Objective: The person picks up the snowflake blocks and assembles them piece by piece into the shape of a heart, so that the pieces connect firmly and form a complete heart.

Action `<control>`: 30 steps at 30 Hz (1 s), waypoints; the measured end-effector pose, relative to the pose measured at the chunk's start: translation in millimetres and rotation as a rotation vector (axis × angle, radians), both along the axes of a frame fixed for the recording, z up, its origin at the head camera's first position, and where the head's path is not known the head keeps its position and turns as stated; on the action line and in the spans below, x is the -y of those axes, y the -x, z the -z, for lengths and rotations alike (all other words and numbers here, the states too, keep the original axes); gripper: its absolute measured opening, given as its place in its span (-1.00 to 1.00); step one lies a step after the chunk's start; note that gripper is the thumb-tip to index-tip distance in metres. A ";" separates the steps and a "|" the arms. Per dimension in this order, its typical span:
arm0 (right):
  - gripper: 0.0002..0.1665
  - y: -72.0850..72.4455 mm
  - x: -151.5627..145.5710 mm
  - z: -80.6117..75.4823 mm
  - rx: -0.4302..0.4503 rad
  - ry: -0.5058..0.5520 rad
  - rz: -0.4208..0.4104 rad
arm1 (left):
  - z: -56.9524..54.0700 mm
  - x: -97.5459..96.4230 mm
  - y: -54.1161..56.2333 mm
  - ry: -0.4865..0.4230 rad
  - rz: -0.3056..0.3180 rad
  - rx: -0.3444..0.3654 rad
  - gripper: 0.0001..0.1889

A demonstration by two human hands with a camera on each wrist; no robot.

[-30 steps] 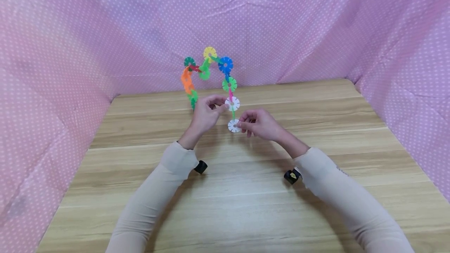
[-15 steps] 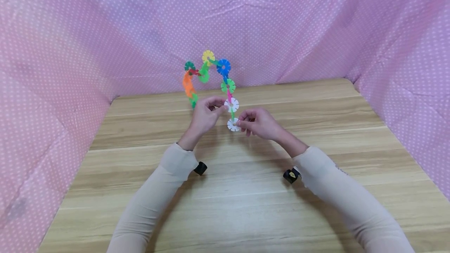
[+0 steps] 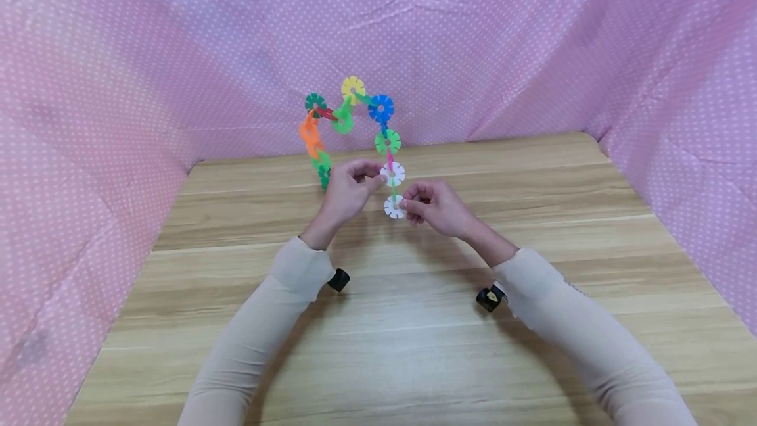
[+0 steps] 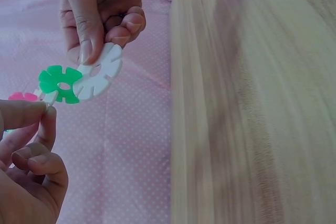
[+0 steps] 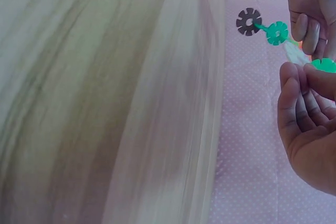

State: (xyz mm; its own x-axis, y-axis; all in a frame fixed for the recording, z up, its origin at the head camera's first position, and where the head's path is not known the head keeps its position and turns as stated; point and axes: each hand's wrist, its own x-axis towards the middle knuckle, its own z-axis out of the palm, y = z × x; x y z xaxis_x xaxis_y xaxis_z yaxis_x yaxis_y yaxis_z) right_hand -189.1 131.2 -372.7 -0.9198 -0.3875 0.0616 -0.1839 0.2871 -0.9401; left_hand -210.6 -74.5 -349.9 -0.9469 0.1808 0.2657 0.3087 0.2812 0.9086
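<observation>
A chain of slotted plastic discs arches up from both hands, above the table. My left hand [image 3: 347, 190] pinches the upper white disc [image 3: 395, 171] between thumb and fingers. Just below, my right hand [image 3: 440, 210] pinches the rim of the lower white disc [image 3: 393, 208]. Between the two whites, a green disc [image 4: 48, 81] joins them; from the head it shows edge-on. In the left wrist view, the lower white disc [image 4: 107, 72] sits against this green one, under the right thumb. Fingertips hide part of each held disc.
The chain's far part holds a yellow disc [image 3: 353, 89], a blue disc [image 3: 381, 108] and orange discs [image 3: 310, 133]; its left end hangs behind the left hand. A wooden table [image 3: 402, 347] lies beneath. Pink dotted cloth [image 3: 449, 51] surrounds its back and sides.
The arch of discs dipped slightly, then rose again, its left side swinging a little outward. The lower white disc has shifted slightly upward, nearer the upper one. Both hands keep their hold.
</observation>
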 end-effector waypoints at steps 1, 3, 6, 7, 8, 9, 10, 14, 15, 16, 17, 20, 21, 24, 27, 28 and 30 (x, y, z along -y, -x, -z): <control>-0.89 -0.3 0.2 0.1 0.001 0.010 0.002 | -1.5 0.1 -0.4 0.005 0.002 0.006 -0.87; -0.89 -0.6 0.5 0.5 -0.004 0.019 0.005 | -3.9 0.6 -0.7 0.015 0.001 0.022 -0.86; -0.88 -1.4 1.8 1.2 -0.012 0.033 0.009 | -7.2 0.9 -0.6 0.015 0.000 0.047 -0.86; -0.88 -1.6 2.4 1.7 -0.014 0.034 0.013 | -8.0 0.9 -0.3 0.015 -0.001 0.053 -0.86; -0.87 -2.1 3.2 1.9 -0.017 0.035 0.019 | -8.5 1.0 0.0 0.011 -0.003 0.061 -0.86; -0.87 -2.5 4.1 2.3 -0.019 0.040 0.025 | -9.0 0.9 0.1 0.002 -0.003 0.066 -0.86; -0.87 -2.8 5.0 2.8 -0.023 0.040 0.035 | -9.4 0.8 0.3 -0.007 -0.003 0.069 -0.87; -0.87 -4.6 8.6 3.6 -0.040 0.051 0.075 | -9.6 0.3 1.1 -0.049 0.001 0.071 -0.87; -0.87 -4.7 9.5 3.7 -0.044 0.056 0.082 | -9.7 0.0 1.2 -0.056 0.004 0.067 -0.87; -0.86 -5.0 10.1 3.6 -0.047 0.059 0.088 | -9.9 -0.2 1.1 -0.060 0.007 0.062 -0.87; -0.86 -5.3 10.7 3.3 -0.048 0.063 0.094 | -10.0 -0.5 1.0 -0.066 0.013 0.056 -0.87; -0.84 -5.4 11.5 2.4 -0.044 0.060 0.109 | -10.5 -1.1 0.6 -0.067 0.028 0.045 -0.87; -0.84 -5.3 11.4 2.3 -0.041 0.055 0.112 | -10.6 -1.2 0.4 -0.063 0.031 0.044 -0.87; -0.84 -5.1 10.2 1.4 -0.036 0.050 0.128 | -10.6 -1.3 0.7 -0.069 0.035 0.051 -0.87; -0.85 -4.5 8.5 0.9 -0.041 0.066 0.131 | -10.7 -1.4 1.4 -0.074 0.034 0.060 -0.87; -0.85 -4.2 7.8 1.0 -0.042 0.072 0.130 | -10.8 -1.5 1.6 -0.076 0.033 0.062 -0.88; -0.86 -3.2 6.5 1.6 -0.041 0.088 0.119 | -10.8 -1.7 2.1 -0.074 0.033 0.068 -0.88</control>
